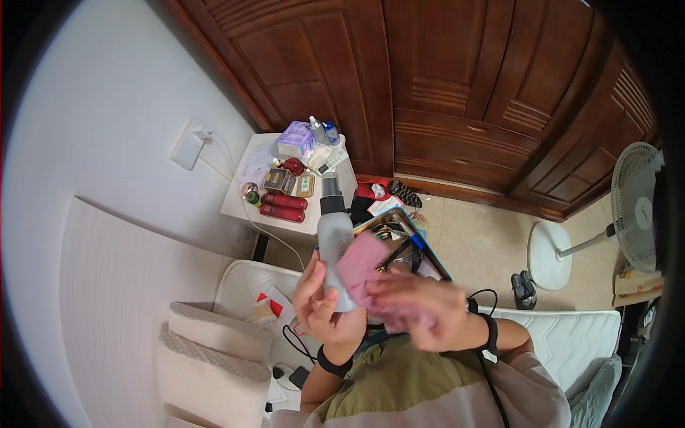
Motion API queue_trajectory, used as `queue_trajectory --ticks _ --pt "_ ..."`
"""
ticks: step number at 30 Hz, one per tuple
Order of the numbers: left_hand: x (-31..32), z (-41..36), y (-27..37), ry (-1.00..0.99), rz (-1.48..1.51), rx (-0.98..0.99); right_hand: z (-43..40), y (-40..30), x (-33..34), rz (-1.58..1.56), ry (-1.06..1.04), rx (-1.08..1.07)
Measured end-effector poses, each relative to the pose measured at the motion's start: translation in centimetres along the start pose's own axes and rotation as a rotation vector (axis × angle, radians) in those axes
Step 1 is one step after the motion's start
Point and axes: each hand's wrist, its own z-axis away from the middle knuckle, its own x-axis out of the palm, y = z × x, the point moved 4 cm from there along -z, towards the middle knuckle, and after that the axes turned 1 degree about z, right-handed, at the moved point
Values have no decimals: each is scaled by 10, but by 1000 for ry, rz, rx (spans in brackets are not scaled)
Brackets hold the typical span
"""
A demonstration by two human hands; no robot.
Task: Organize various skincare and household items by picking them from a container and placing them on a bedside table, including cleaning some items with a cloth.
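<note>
My left hand point(332, 315) grips the lower part of a translucent spray bottle point(334, 235) with a black collar and a clear cap, tilted with its top away from me. My right hand point(420, 307), blurred, holds a pink cloth point(364, 262) against the right side of the bottle. Beneath and beyond both hands is an open case point(425, 249) with a blue edge, holding cables, a blue-capped item and other small things; the hands and cloth hide part of it.
A white bedside table point(342, 174) carries red bottles point(283, 207), a tissue pack point(295, 139) and small boxes. Cotton swabs point(264, 310) and a phone point(298, 377) lie on the mattress point(567, 331). A standing fan point(637, 208) and slippers point(523, 290) are at right, wooden wardrobes point(460, 85) behind.
</note>
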Motion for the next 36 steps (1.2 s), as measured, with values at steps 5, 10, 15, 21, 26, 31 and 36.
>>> queue_trajectory --ticks 5,10,15,21,26,31,36 --pt "2 -3 5 40 -71 42 -1 19 -21 -362 510 338" --pt "5 11 14 -22 201 66 -35 4 -11 184 175 -65" --pt "5 1 18 6 170 -14 -36 6 3 190 127 -215" --pt "1 11 9 68 -33 -134 -11 6 0 -138 56 -192" --pt "3 0 8 113 -4 -65 14 34 -24 -452 582 315" --pt "11 -1 12 124 74 -91 9 71 -36 -806 610 695" --pt "22 12 8 -16 66 -16 -29 34 -13 -1376 391 479"
